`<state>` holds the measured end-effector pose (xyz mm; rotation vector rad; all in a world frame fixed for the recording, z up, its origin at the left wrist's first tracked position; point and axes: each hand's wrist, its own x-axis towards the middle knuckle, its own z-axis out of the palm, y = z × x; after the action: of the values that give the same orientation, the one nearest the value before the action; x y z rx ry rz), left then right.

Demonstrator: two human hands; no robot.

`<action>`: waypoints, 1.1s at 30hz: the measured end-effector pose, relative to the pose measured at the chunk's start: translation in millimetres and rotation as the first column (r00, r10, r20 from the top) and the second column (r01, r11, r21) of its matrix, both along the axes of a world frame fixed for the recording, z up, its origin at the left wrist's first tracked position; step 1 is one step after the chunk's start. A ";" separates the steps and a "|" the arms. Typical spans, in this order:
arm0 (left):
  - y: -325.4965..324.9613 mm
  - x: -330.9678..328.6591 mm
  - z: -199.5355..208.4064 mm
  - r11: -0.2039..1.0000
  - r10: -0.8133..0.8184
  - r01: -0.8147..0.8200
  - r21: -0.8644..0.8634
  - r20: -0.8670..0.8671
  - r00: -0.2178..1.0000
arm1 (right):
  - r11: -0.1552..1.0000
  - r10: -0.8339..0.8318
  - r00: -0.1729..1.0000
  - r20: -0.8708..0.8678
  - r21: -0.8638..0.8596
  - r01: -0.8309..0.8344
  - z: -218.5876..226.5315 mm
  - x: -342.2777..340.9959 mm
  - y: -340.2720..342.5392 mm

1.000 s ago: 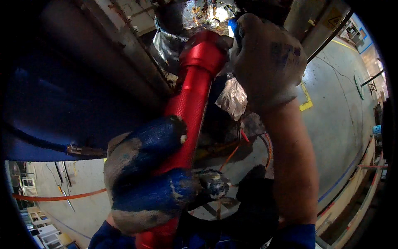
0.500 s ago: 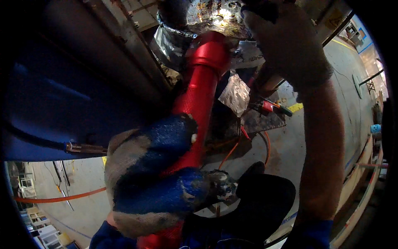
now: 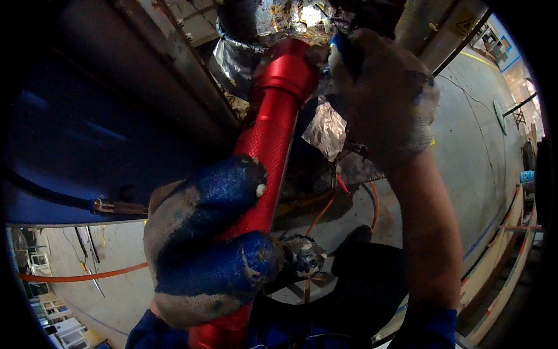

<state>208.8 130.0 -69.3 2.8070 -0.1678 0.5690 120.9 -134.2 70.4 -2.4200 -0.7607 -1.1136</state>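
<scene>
My left hand (image 3: 197,256), in a worn blue-and-grey work glove, is wrapped round a red metal flashlight (image 3: 265,145). Its head points up and away at a grimy, shiny metal cavity (image 3: 279,20), where a bright spot of light falls. My right hand (image 3: 386,96), in a similar glove, is raised to the right of the flashlight's head, just below the cavity. Its fingers look curled; their tips and anything between them are hidden. Crumpled silver foil (image 3: 326,129) hangs between the flashlight and my right wrist.
A dark steel beam (image 3: 180,64) and a large blue panel (image 3: 70,145) with a hose fitting (image 3: 119,207) stand at left. Orange cable (image 3: 321,218) hangs below the foil. A post with a warning sign (image 3: 465,24) rises at upper right. Wooden boards (image 3: 494,256) lie at far right.
My right hand has drawn down and left, away from the cavity, and now covers the red item and the green-handled tool seen before. The flashlight has shifted slightly left, still in my left hand.
</scene>
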 end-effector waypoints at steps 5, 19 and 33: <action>26.0 7.8 3.4 0.286 -0.160 -0.088 0.954 0.138 0.977 | 0.996 -0.025 0.962 0.270 -0.080 0.049 1.6 8.5 11.7; -37.8 -196.2 67.8 0.954 -0.153 0.210 -0.216 0.253 0.955 | 0.997 -0.069 0.733 -0.676 -0.016 0.079 77.2 -1.1 25.8; -73.5 -289.0 90.1 0.947 -0.109 0.178 -0.267 0.253 0.961 | 0.841 0.438 0.660 -0.611 0.538 -0.059 3.0 -59.5 -47.4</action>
<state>-80.2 56.5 20.8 2.4175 -0.3085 0.8184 61.4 -181.6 73.3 -1.9637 -0.4536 -0.1282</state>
